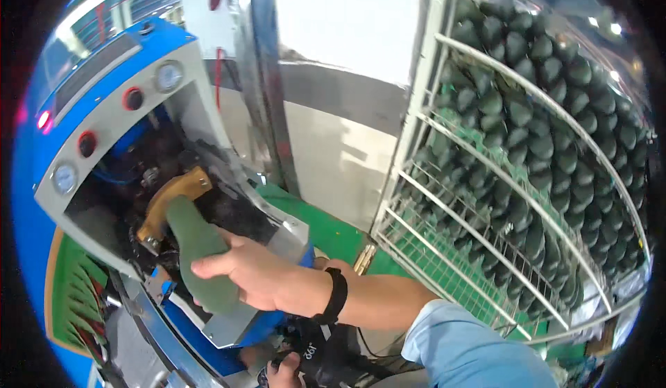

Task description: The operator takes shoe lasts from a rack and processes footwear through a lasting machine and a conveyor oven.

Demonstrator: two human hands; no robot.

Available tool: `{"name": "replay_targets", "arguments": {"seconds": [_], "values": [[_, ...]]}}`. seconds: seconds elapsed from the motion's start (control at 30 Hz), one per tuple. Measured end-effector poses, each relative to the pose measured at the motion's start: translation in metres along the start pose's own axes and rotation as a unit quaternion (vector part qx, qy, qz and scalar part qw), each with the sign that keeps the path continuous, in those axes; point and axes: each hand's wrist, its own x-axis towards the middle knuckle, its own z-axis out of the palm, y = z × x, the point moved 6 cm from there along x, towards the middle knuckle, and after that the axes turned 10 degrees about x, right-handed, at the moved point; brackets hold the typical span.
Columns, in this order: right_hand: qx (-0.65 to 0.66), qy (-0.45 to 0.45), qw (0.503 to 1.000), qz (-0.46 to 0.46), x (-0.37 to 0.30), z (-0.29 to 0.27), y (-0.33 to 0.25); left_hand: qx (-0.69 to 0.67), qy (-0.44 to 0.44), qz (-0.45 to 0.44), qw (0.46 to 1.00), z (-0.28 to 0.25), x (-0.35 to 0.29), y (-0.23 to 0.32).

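Note:
My right hand (246, 270), with a black band at the wrist, grips a green shoe last (194, 246) by its lower, wider part. The thumb presses on the flat sole side, and the other fingers are mostly hidden behind it. The last's far end meets a curved yellow-brown pad (182, 188) inside a blue and grey machine (201, 97); whether the two touch I cannot tell. What looks like my left hand (284, 371) is low at the bottom edge, beside dark cloth. Its fingers are bent and partly cut off, so its hold cannot be made out.
To the right stands a white wire rack (479, 135) packed with many dark green lasts. Gauges (168, 76) and red-ringed knobs (133, 98) line the machine's front panel. Left of the machine sits a green-lined tray (66, 294) with pointed green pieces.

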Motion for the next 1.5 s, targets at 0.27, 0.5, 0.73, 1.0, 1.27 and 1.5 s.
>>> {"name": "replay_targets", "arguments": {"seconds": [0.27,0.5,0.73,1.0,1.27,1.5], "values": [[0.142,-0.038,0.988,-0.043,-0.161,-0.159,-0.025,-0.067,0.002,0.040,0.997,-0.028,0.007,-0.019],[0.350,0.390,0.818,-0.236,-0.348,-0.381,-0.007,-0.037,0.016,0.027,0.999,-0.047,0.015,-0.022],[0.428,0.061,0.792,-0.431,-0.370,-0.510,-0.143,-0.046,-0.017,0.005,0.999,-0.032,0.024,-0.027],[0.341,0.193,0.780,-0.487,-0.360,-0.517,-0.196,0.114,-0.023,-0.006,0.993,-0.018,-0.006,0.009],[0.181,0.352,0.857,-0.331,-0.340,-0.449,-0.141,0.083,0.199,0.187,0.958,-0.157,-0.127,0.064],[-0.027,0.492,0.849,-0.190,-0.252,-0.345,-0.037,0.484,0.409,0.061,0.771,-0.281,-0.199,0.096]]}}
